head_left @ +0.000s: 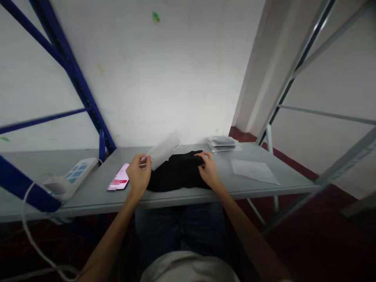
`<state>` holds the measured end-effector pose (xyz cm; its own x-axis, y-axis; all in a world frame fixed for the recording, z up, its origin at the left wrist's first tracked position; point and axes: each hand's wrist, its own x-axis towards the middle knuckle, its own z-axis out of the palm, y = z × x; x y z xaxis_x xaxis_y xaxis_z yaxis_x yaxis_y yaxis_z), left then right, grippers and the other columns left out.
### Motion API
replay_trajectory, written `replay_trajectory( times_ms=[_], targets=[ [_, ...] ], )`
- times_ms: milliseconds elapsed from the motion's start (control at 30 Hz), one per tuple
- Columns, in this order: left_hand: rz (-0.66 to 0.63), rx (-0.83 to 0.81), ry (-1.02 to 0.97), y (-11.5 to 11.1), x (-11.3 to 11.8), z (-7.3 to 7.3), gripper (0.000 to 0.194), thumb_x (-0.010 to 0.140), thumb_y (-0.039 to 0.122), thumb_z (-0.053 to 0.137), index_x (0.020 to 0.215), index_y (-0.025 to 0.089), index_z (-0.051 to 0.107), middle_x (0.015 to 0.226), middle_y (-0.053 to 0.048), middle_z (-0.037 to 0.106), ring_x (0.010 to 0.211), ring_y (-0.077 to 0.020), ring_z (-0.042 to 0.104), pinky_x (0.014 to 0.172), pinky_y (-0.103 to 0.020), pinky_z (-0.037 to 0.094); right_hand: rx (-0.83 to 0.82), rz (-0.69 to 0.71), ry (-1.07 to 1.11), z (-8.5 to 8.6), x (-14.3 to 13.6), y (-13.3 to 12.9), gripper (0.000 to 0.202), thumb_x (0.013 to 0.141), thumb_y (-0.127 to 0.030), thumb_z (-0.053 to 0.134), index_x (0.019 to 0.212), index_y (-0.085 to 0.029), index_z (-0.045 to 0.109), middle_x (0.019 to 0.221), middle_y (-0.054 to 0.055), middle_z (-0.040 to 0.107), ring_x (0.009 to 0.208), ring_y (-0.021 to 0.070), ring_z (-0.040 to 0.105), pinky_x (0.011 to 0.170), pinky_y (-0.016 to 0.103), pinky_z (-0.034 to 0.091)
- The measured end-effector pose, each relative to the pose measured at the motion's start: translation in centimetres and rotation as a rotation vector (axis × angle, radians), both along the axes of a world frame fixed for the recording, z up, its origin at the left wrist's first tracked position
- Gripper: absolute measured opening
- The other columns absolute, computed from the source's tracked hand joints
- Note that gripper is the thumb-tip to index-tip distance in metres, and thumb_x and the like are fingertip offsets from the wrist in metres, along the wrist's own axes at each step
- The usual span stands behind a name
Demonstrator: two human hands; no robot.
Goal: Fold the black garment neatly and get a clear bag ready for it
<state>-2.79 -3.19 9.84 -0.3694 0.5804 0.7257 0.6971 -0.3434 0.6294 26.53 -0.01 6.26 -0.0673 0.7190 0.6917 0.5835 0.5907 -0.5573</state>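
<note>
A black cloth (179,172) lies bunched on the grey shelf top, close to its front edge. My left hand (139,172) is closed on the lower left end of a translucent white plastic bag (164,150), whose far end is raised and tilted to the right behind the cloth. Over the cloth's right end is my right hand (209,167), thumb and forefinger curved around a bit of the black fabric.
A phone (121,178) with a lit pink screen lies left of my left hand. Further left is a white power strip (79,172) with a cable. Stacked packets (223,143) stand at the back right, and a flat clear bag (254,170) lies at the right. Blue post (79,82) at left.
</note>
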Motion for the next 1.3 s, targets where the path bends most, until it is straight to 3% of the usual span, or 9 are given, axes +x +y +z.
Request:
replay_trajectory(
  times_ms=[133, 300, 467, 633, 800, 900, 1000, 1133, 1300],
  targets=[
    [-0.072, 0.016, 0.004, -0.3, 1.1, 0.0, 0.022, 0.096, 0.041, 0.063, 0.099, 0.020, 0.067, 0.093, -0.004, 0.075, 0.087, -0.0195, 0.076, 0.074, -0.030, 0.064, -0.041, 0.139, -0.095, -1.5, 0.2, 0.8, 0.068, 0.070, 0.006, 0.042, 0.126, -0.023, 0.069, 0.129, 0.010, 0.060, 0.126, 0.0215, 0.060, 0.113, 0.045, 0.050],
    [-0.160, -0.027, 0.024, -0.7, 2.5, -0.5, 0.017, 0.092, 0.037, 0.068, 0.100, 0.023, 0.064, 0.092, -0.002, 0.076, 0.085, -0.0187, 0.077, 0.074, -0.029, 0.065, -0.153, 0.229, -0.242, -1.6, 1.9, 1.7, 0.067, 0.069, 0.006, 0.043, 0.123, -0.021, 0.073, 0.133, 0.010, 0.065, 0.123, 0.0205, 0.064, 0.109, 0.042, 0.052],
    [-0.263, -0.064, 0.045, -1.0, 3.7, -0.9, 0.015, 0.093, 0.035, 0.068, 0.101, 0.024, 0.059, 0.098, -0.003, 0.079, 0.092, -0.0201, 0.078, 0.076, -0.031, 0.066, -0.166, -0.055, -0.271, 0.1, 4.4, 1.7, 0.047, 0.075, 0.000, 0.051, 0.109, -0.019, 0.076, 0.117, 0.010, 0.074, 0.099, 0.0216, 0.070, 0.096, 0.037, 0.057],
    [-0.308, -0.066, 0.051, -1.5, 4.7, -1.2, 0.015, 0.094, 0.026, 0.065, 0.103, 0.025, 0.053, 0.104, -0.004, 0.081, 0.091, -0.0195, 0.079, 0.076, -0.032, 0.067, -0.019, -0.337, -0.131, 4.6, 6.1, -1.2, 0.028, 0.091, -0.015, 0.053, 0.107, -0.020, 0.075, 0.104, 0.010, 0.073, 0.076, 0.0205, 0.067, 0.082, 0.036, 0.056],
    [-0.387, -0.066, 0.135, -2.2, 6.1, -1.6, 0.012, 0.098, 0.026, 0.058, 0.108, 0.026, 0.051, 0.111, -0.005, 0.081, 0.091, -0.0196, 0.080, 0.077, -0.032, 0.066, 0.034, -0.167, -0.075, 8.4, 1.6, -5.8, 0.025, 0.102, -0.030, 0.054, 0.113, -0.024, 0.076, 0.110, 0.007, 0.072, 0.059, 0.0130, 0.063, 0.071, 0.030, 0.054],
    [-0.426, -0.077, 0.197, -2.7, 6.5, -1.6, 0.017, 0.099, 0.029, 0.058, 0.114, 0.026, 0.050, 0.111, -0.005, 0.081, 0.086, -0.0197, 0.080, 0.076, -0.032, 0.065, -0.001, 0.014, -0.234, 7.9, -2.3, -7.4, 0.022, 0.103, -0.031, 0.060, 0.118, -0.028, 0.076, 0.114, 0.005, 0.070, 0.069, 0.0130, 0.067, 0.071, 0.027, 0.054],
    [-0.436, -0.078, 0.248, -2.9, 6.6, -1.6, 0.022, 0.100, 0.030, 0.057, 0.120, 0.025, 0.050, 0.108, -0.005, 0.081, 0.087, -0.0209, 0.080, 0.075, -0.032, 0.065, 0.012, 0.008, -0.388, 6.6, -4.6, -7.6, 0.021, 0.103, -0.030, 0.062, 0.118, -0.031, 0.076, 0.116, 0.004, 0.070, 0.075, 0.0138, 0.068, 0.064, 0.025, 0.049],
    [-0.467, -0.085, 0.271, -2.9, 6.4, -1.7, 0.023, 0.101, 0.028, 0.054, 0.123, 0.025, 0.049, 0.106, -0.005, 0.081, 0.092, -0.0212, 0.080, 0.078, -0.032, 0.064, 0.029, -0.039, -0.432, 5.7, -5.0, -7.4, 0.022, 0.106, -0.037, 0.059, 0.116, -0.031, 0.077, 0.112, 0.004, 0.070, 0.079, 0.0147, 0.068, 0.061, 0.024, 0.045],
    [-0.468, -0.101, 0.262, -2.6, 6.2, -1.3, 0.021, 0.102, 0.033, 0.056, 0.121, 0.026, 0.051, 0.105, -0.004, 0.082, 0.088, -0.0208, 0.080, 0.076, -0.031, 0.064, 0.056, -0.081, -0.501, 6.1, -4.1, -7.0, 0.026, 0.108, -0.038, 0.053, 0.113, -0.031, 0.078, 0.114, 0.003, 0.070, 0.077, 0.0140, 0.066, 0.059, 0.026, 0.040]
  ],
)
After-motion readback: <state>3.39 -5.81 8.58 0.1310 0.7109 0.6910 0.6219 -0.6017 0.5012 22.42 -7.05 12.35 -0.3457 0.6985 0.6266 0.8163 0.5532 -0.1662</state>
